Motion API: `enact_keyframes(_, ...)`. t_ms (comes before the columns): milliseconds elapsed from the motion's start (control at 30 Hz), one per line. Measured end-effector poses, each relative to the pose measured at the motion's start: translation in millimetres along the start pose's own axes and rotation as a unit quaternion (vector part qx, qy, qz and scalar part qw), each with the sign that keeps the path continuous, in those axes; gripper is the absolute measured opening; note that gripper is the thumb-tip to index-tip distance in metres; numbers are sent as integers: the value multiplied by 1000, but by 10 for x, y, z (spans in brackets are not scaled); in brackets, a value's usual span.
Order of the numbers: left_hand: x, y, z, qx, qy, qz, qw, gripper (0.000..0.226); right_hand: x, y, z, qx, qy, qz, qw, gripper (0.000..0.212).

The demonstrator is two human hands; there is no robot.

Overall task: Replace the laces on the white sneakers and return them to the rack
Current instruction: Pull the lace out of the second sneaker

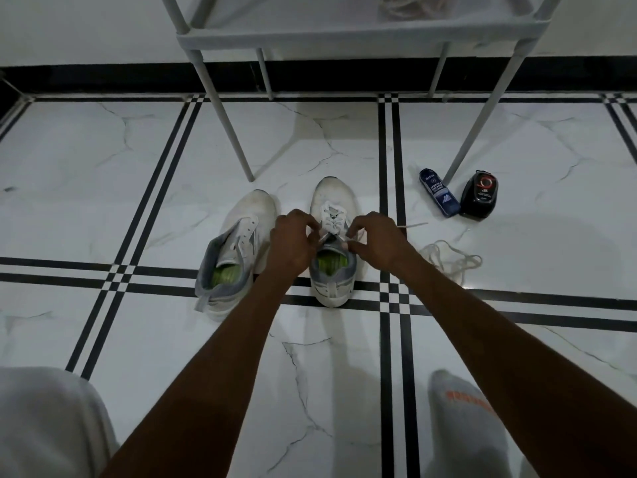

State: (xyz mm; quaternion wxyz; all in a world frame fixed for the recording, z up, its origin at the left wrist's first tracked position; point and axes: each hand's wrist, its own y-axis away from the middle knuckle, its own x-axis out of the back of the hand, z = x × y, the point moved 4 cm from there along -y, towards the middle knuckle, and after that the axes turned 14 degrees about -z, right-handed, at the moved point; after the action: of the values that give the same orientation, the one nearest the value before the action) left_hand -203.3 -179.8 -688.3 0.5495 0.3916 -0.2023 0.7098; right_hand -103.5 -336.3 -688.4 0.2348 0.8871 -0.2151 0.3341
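Two white sneakers with green insoles stand on the tiled floor, toes pointing away from me. The left sneaker [238,236] has no lace and leans a little to the left. The right sneaker [332,201] carries a white lace [332,215] through its lower eyelets. My left hand [293,243] pinches one end of that lace at the tongue. My right hand [375,239] pinches the other end; a loose tip [415,225] pokes out past it to the right. A loose white lace [451,260] lies heaped on the floor at the right.
A grey shoe rack [348,32] stands just behind the sneakers, its legs [229,122] coming down close to them. A blue cleaner bottle [438,197] and a black polish container [479,194] lie by the rack's right leg. My socked foot [462,408] is at the lower right.
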Motion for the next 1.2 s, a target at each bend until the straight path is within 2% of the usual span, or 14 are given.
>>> enact_keyframes(100,142,28,-165,66,18,54,996,10,132,12,51,-45,-57,14,997,11)
enact_keyframes(200,296,191,-273,167,1,140,976,18,353,56,260,-143,-94,160,972,17)
enact_keyframes(300,262,318,-120,135,16,196,971,25,337,145,244,-139,-71,220,963,39)
enact_keyframes(367,118,328,37,85,51,156,983,18,221,141,89,-99,-69,166,979,37)
enact_keyframes(433,-81,274,93,59,55,83,993,18,15,96,-54,-102,-54,50,992,38)
enact_keyframes(467,-172,230,83,59,45,56,996,22,-72,67,-82,-106,-44,18,993,38)
enact_keyframes(533,-253,146,43,75,28,33,996,28,-165,-11,-92,-106,-22,15,994,39)
enact_keyframes(633,-265,46,22,98,27,44,994,32,-241,-117,-85,-100,2,7,995,38)
enact_keyframes(733,-227,-41,47,111,9,57,992,30,-230,-175,-36,-118,-7,24,993,38)
enact_keyframes(833,-209,-34,40,90,7,25,996,22,-202,-136,37,-112,-14,35,993,27)
enact_keyframes(967,-163,113,-130,92,72,55,992,27,-95,-70,124,-83,-56,39,994,20)
enact_keyframes(1067,-226,210,-234,165,190,92,963,25,-72,1,125,-93,-120,41,988,15)
enact_keyframes(1133,-278,236,-257,188,242,88,948,23,-68,20,156,-111,-174,43,978,14)
enact_keyframes(1200,-276,236,-275,174,237,73,953,22,-60,-7,125,-92,-147,22,985,15)
